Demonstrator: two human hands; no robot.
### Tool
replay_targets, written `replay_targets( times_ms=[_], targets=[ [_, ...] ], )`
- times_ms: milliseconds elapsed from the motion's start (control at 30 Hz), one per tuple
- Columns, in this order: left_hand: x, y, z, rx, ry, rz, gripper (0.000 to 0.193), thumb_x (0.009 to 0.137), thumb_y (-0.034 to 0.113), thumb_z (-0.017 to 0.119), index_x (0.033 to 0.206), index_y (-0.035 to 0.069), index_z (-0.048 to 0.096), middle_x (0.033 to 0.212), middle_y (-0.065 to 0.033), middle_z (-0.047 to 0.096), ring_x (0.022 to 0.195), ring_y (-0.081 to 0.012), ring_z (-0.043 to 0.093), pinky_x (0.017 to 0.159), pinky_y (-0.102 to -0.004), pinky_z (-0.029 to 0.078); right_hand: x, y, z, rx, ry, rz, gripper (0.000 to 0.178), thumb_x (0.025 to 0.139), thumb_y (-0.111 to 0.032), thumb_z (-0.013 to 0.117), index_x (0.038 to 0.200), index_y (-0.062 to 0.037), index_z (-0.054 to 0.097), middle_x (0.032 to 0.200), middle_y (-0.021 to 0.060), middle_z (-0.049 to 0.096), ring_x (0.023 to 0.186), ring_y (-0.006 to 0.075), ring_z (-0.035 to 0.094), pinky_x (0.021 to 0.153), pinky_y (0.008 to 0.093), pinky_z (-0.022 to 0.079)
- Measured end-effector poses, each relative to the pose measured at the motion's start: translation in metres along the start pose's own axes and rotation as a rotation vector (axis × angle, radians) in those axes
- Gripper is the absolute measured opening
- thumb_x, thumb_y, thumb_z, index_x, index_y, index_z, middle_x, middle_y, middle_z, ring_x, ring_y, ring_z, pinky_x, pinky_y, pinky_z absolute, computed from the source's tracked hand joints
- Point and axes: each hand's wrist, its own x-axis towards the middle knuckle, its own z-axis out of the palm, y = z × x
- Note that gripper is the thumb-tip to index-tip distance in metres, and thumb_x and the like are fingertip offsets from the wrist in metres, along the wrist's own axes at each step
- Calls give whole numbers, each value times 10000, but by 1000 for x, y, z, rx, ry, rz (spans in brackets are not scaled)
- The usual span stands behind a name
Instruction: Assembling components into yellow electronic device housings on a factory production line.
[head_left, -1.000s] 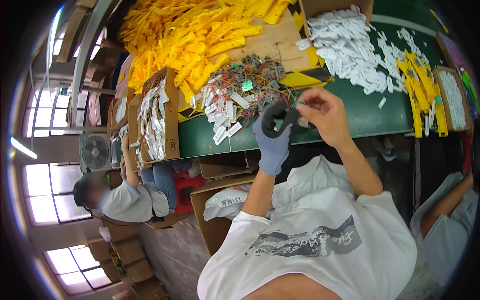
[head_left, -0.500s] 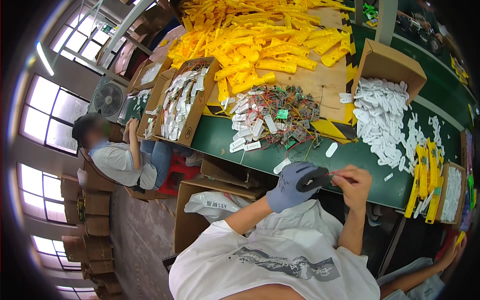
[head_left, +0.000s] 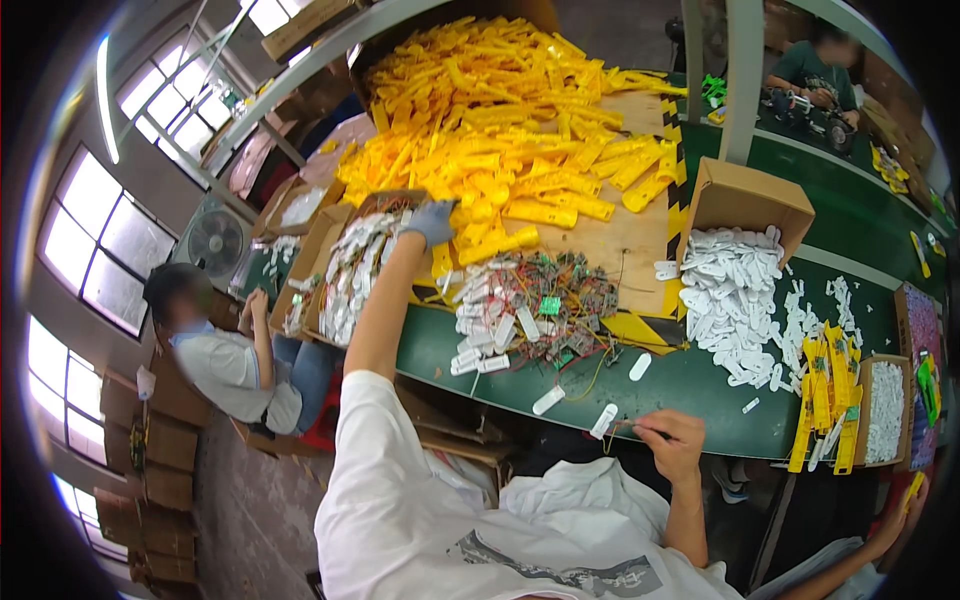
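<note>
My left hand (head_left: pixel 430 222), in a grey glove, reaches far out to the near left edge of the heap of yellow plastic pieces (head_left: pixel 490 150), beside a cardboard box of wired white parts (head_left: pixel 360 260). Its fingers are too small and partly hidden, so I cannot tell whether they grip anything. Close to the table's front edge, my bare right hand (head_left: pixel 675 440) is closed in a pinch on thin wires. At their other end is a white oval piece (head_left: pixel 604 420). In front lies a tangle of wires, small circuit boards and white parts (head_left: pixel 545 305).
White oval covers (head_left: pixel 730 300) spill from a tipped cardboard box (head_left: pixel 750 205) at the right. Farther right are yellow strips (head_left: pixel 828 390) and a box of small white parts (head_left: pixel 885 410). A co-worker (head_left: pixel 235 350) sits at the left; another person's hand (head_left: pixel 905 510) shows at lower right.
My left hand has left the right one and stretched forward and left to the yellow heap. My right hand has lowered slightly; a white oval piece with wires now shows beside its fingers.
</note>
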Motion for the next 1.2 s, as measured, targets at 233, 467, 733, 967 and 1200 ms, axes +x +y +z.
replay_targets(
  times_ms=[233,467,733,967,1200],
  targets=[
    [5,35,-5,225,35,-38,624,646,203,703,1214,80,478,1208,-168,502,1138,-319,465,974,-383,366,-10,-4,16,23,-148,96,104,677,-4,710,778,-8,682,731,105,663,615,197,632,560,275,488],
    [3,-48,36,-304,623,-112,548,611,181,753,1084,15,530,941,-210,603,888,-357,577,756,-414,467,1,-24,25,-135,-372,-77,101,734,-80,689,828,-45,687,770,78,668,661,204,639,594,279,493],
    [-173,182,-47,-1797,265,-73,335,795,50,632,1098,9,495,918,-101,590,773,-190,616,644,-296,513,13,-26,0,90,-250,57,99,717,-44,713,810,-30,680,753,92,664,655,202,642,597,268,485],
    [-220,309,52,-2452,-353,-233,377,913,406,463,1120,92,476,847,-46,581,670,-150,580,572,-288,497,25,-28,-14,231,-233,325,103,712,16,702,796,0,646,780,59,655,681,132,609,637,256,482],
    [-227,349,61,-2344,-382,-131,363,911,309,471,1164,51,442,944,-72,564,740,-149,573,627,-293,489,8,12,-24,243,108,615,125,802,-16,641,916,28,615,814,42,627,734,78,590,659,207,485]
  ],
)
